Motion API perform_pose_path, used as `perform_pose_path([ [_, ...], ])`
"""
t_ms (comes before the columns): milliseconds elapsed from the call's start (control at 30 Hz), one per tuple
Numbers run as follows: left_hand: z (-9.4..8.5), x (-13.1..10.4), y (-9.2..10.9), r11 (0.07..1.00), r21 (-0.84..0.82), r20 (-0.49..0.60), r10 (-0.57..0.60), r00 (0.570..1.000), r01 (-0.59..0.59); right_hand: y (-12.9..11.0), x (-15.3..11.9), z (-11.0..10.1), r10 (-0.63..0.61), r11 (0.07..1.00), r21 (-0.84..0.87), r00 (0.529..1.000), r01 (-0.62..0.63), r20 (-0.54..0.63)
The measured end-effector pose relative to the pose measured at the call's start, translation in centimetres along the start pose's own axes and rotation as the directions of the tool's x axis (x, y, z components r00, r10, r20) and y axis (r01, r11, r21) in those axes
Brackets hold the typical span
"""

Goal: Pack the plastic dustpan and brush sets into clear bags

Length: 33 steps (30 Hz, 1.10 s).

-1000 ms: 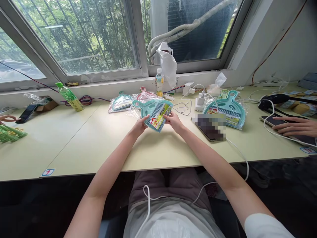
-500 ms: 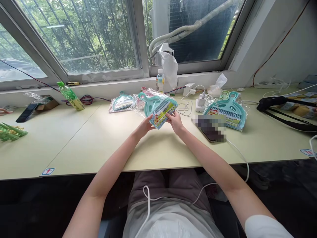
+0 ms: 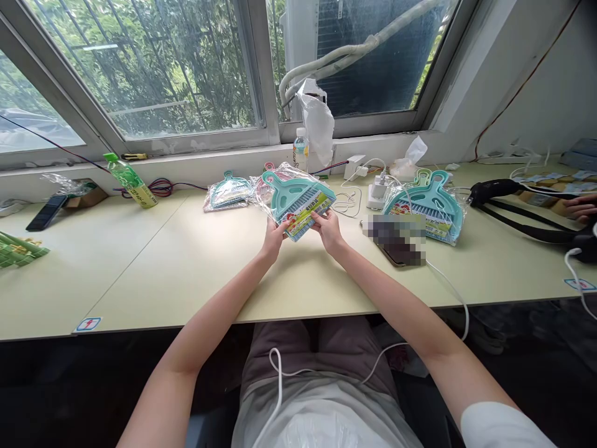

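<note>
Between my hands, just above the table, is a teal dustpan and brush set [image 3: 298,200] with a yellow-green label, tilted with its handle to the upper left. A clear plastic wrapper shows around its top edge. My left hand [image 3: 274,238] grips its lower left side, and my right hand [image 3: 328,230] pinches the right side by the label. Behind it, more wrapped sets lie on the table, among them a flat teal one [image 3: 229,191] to the left. Other teal sets [image 3: 431,208] in clear wrap stand to the right.
A phone [image 3: 396,242] with a white cable lies right of my hands. Against the window wall stand a small bottle [image 3: 301,149] and a charger [image 3: 377,194]. A green bottle [image 3: 132,182] leans at left. Another person's hand [image 3: 583,208] is at far right beside a black strap [image 3: 527,227].
My left hand has shifted its grip on the set, which is turned slightly more upright. At far right the black strap has moved and another person's hand has appeared; the hand at far left is gone.
</note>
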<state>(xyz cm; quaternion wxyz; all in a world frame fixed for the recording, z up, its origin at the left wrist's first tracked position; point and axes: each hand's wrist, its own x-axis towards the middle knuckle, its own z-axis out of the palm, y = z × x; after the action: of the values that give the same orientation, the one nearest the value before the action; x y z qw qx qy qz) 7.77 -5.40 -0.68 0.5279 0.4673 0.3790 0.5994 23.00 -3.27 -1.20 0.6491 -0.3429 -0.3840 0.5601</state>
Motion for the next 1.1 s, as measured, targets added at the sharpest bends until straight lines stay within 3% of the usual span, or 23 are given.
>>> perform_pose_path([
  [100, -0.01, -0.03, -0.04, 1.000, -0.001, 0.012, -0.022, 1.000, 0.022, -0.02, -0.03, -0.02, 0.002, 1.000, 0.012, 1.000, -0.002, -0.011],
  [233, 0.14, -0.24, 0.26, 0.980, 0.002, 0.231, -0.195, 0.953, 0.200, -0.19, 0.04, -0.23, -0.017, 1.000, 0.024, 1.000, 0.017, -0.015],
  [300, 0.26, -0.23, 0.42, 0.968, -0.035, 0.289, -0.227, 0.930, 0.248, -0.27, 0.09, -0.29, -0.021, 0.999, 0.027, 1.000, 0.021, -0.021],
  [500, -0.18, 0.36, 0.48, 0.985, -0.124, 0.150, -0.104, 0.983, 0.123, 0.09, 0.12, -0.02, 0.024, 0.999, 0.025, 1.000, -0.024, 0.006],
  [667, -0.30, 0.16, 0.17, 0.986, -0.096, 0.158, -0.119, 0.980, 0.135, 0.28, 0.10, -0.14, 0.011, 1.000, 0.009, 0.999, -0.011, 0.031],
  [1000, -0.53, 0.22, 0.25, 0.992, 0.034, 0.149, -0.129, 0.980, 0.125, -0.36, 0.83, -0.41, 0.159, 0.987, 0.042, 0.987, -0.158, -0.018],
  [1100, -0.52, 0.14, 0.24, 0.991, 0.082, 0.147, -0.116, 0.982, 0.105, -0.38, 0.61, -0.36, 0.150, 0.987, 0.060, 0.989, -0.148, -0.019],
])
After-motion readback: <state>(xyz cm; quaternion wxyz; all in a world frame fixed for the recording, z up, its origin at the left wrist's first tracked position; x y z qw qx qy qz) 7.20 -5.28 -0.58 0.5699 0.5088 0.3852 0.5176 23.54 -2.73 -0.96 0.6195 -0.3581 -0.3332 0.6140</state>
